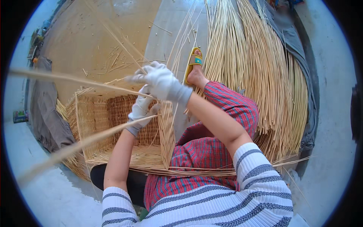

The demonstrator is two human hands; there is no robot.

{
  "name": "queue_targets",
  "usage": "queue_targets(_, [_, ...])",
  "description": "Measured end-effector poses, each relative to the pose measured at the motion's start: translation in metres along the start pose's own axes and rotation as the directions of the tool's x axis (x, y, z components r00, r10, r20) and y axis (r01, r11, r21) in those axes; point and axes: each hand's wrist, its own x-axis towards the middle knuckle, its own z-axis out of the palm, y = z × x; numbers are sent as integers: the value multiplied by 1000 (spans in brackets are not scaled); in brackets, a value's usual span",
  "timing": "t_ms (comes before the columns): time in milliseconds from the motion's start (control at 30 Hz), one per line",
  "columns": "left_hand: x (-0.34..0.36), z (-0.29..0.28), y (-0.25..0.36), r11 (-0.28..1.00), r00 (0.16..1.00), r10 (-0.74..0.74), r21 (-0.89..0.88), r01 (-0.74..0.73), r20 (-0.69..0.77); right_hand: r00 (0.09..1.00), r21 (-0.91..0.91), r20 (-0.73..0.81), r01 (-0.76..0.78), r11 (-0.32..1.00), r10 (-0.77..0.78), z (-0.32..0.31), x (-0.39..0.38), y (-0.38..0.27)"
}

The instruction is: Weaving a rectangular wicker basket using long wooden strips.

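An open rectangular wicker basket (pixel 166 140) sits at my left side, its hollow facing up and a plaited border running along its right rim. My left hand (pixel 141 110), in a white and grey knit glove, is closed on the far right part of that rim, its thumb along the edge. Just above it, touching or nearly so, my right hand (pixel 160 80) is gloved too and slightly blurred. Its fingers are closed on thin wicker strands (pixel 126 49) that run up to the far left. Two long loose strands (pixel 87 142) stretch from the rim toward the left.
A large spread of wicker rods (pixel 242 56) lies on grey cloth at the right. Cut bits (pixel 113 60) are scattered over the floor ahead. Dark cloth (pixel 49 109) lies left of the basket. My foot in a yellow sandal (pixel 193 68) is beyond my hands.
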Motion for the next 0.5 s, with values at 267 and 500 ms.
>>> queue_targets(267, [1, 7, -28, 803, 944, -112, -531, 270, 311, 392, 598, -13, -734, 322, 920, 39, -44, 114])
queue_targets(500, [4, 14, -31, 675, 928, -236, -638, 370, 288, 392, 742, 341, -671, 12, 855, 80, -51, 35])
